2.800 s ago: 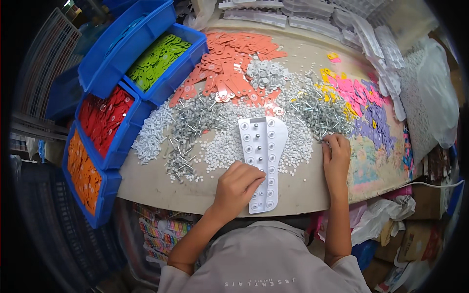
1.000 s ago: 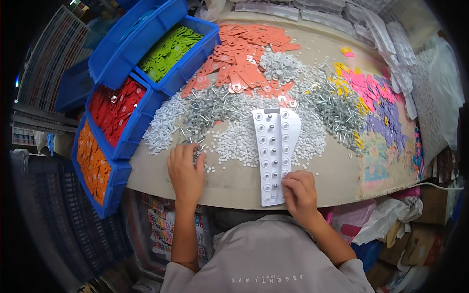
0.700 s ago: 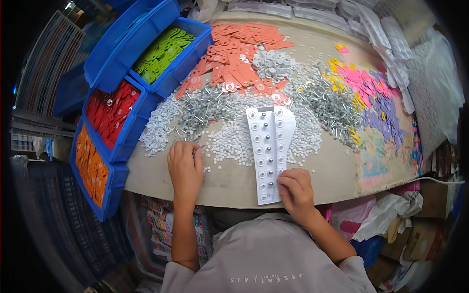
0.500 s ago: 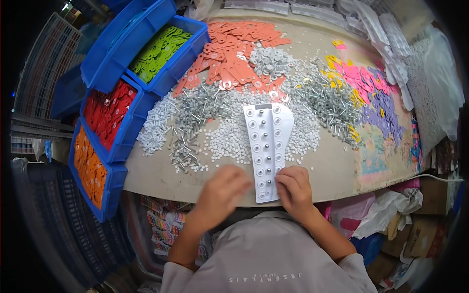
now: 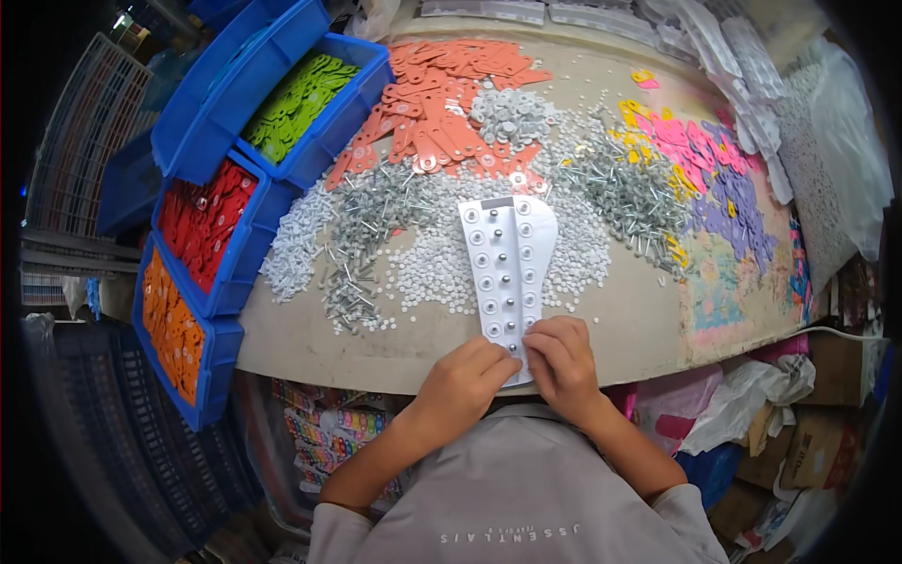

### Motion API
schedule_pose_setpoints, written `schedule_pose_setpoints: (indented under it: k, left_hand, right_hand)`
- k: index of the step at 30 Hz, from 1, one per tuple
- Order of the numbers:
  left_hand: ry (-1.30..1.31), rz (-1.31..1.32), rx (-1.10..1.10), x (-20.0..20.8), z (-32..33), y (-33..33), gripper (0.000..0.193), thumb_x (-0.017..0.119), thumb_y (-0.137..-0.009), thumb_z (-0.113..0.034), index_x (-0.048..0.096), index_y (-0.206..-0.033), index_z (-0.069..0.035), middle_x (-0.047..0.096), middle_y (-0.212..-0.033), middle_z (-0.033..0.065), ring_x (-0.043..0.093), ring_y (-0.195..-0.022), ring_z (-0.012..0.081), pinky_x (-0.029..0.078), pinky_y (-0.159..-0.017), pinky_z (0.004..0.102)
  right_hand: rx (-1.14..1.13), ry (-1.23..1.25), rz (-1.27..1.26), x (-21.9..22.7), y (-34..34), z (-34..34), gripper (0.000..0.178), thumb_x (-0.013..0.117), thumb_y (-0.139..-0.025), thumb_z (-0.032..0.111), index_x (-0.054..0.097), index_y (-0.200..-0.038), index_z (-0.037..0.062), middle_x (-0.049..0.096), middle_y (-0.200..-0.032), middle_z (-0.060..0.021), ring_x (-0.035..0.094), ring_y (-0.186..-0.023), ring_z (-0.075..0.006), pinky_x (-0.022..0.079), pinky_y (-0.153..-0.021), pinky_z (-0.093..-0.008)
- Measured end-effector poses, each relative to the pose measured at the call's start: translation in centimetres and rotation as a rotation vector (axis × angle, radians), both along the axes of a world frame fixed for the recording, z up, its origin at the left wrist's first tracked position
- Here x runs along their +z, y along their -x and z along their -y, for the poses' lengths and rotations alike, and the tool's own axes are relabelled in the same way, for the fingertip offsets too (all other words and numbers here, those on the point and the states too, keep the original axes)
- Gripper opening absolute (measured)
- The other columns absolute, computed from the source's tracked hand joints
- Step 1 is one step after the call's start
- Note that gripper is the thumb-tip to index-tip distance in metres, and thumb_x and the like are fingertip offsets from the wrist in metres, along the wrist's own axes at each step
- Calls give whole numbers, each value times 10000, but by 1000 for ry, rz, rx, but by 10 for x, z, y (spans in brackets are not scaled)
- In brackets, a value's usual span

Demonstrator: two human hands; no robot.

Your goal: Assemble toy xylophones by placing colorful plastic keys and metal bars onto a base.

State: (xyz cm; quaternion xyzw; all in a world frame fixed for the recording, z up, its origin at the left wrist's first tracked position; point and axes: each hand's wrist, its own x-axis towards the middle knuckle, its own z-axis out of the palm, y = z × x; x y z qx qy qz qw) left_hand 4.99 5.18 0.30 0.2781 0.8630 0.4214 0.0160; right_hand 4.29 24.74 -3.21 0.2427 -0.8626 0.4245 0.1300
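Note:
A white plastic holder [image 5: 498, 268] lies lengthwise before me, flared at its far right side. Round white discs with studs sit in two columns along it, and a row of metal pins runs down the middle. My left hand [image 5: 467, 376] has its fingertips pinched together over the holder's near left end. On the near right edge rests my right hand [image 5: 562, 362], fingers curled and thumb pressed in. Whatever either pinch holds is too small or hidden to name. The fingers cover part of the near discs.
Around the holder spread small white discs [image 5: 432, 273], metal pins [image 5: 381, 202] and more pins [image 5: 625, 188]. Coral tags [image 5: 451, 75] lie beyond, pink pieces [image 5: 691, 146] and purple pieces [image 5: 733, 211] to the right. Blue bins [image 5: 305, 174] of green, red and orange tags line the left.
My left hand has moved right onto the near end of the holder, fingers now pinched. The right hand stays at the edge. The view has shifted slightly.

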Motion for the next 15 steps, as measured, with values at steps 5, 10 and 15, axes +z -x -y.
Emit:
schedule_pose_setpoints:
  k: [5, 10, 15]
  left_hand:
    - [143, -102, -16, 0, -3, -4, 208, 713, -752, -30, 681, -958, -16, 655, -963, 92, 621, -863, 279, 502, -731, 370]
    - [223, -218, -45, -4, -3, -11, 265, 764, -760, -167, 700, -975, -26, 644, -1028, 90, 605, -930, 268, 474, -783, 384]
    - [189, -200, 404, -6, 11, 0, 537, 743, -854, -278, 580, -1284, 0, 612, -1052, 102, 570, -939, 289, 437, -819, 427]
  right_hand:
    - [7, -1, 2, 1, 2, 0, 274, 711, -745, -52, 646, -1003, 14, 630, -1035, -109, 579, -957, -337, 496, -828, -408]
    - [10, 14, 0, 3, 0, 1, 272, 708, -742, -67, 640, -995, 8, 636, -1027, -118, 589, -950, -332, 483, -833, -405]
    - [-5, 40, 20, 2, -9, 1, 262, 703, -744, -79, 640, -985, 2, 657, -1007, -130, 614, -908, -323, 473, -846, -397]
